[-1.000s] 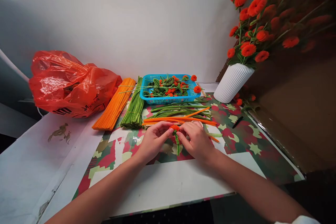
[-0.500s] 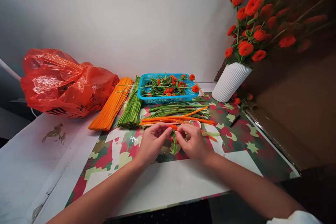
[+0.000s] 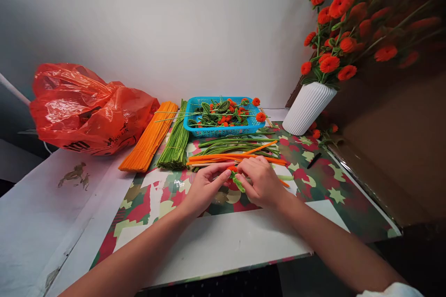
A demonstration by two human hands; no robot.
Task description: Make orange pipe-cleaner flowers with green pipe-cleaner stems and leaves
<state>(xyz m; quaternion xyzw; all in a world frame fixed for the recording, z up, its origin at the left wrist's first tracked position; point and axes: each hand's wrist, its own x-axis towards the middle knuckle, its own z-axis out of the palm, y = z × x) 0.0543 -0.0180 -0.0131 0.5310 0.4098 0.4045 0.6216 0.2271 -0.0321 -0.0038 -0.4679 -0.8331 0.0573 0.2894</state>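
Note:
Between my hands, over the table, is a small orange pipe-cleaner flower (image 3: pixel 232 168) with a short green pipe-cleaner piece (image 3: pixel 239 184) below it. My left hand (image 3: pixel 208 184) pinches the flower from the left, thumb and forefinger together. On the right, my right hand (image 3: pixel 259 182) has its fingers closed at the green piece, which slants down to the right. The fingers partly cover where the green joins the orange. Loose orange pipe cleaners (image 3: pixel 219 158) and green pipe cleaners (image 3: pixel 223 146) lie just behind my hands.
Behind stands a blue basket (image 3: pixel 226 132) of finished flowers. A green bundle (image 3: pixel 174 146), an orange bundle (image 3: pixel 148 141) and a red plastic bag (image 3: pixel 90 111) are to the left. At right stand a white vase (image 3: pixel 308 107) with orange flowers (image 3: pixel 329 62) and a black pen-like item (image 3: pixel 314 160).
The green piece has swung from hanging straight down to slanting right. My right hand has turned over it and risen slightly, while the left keeps its pinch. The view has shifted a little.

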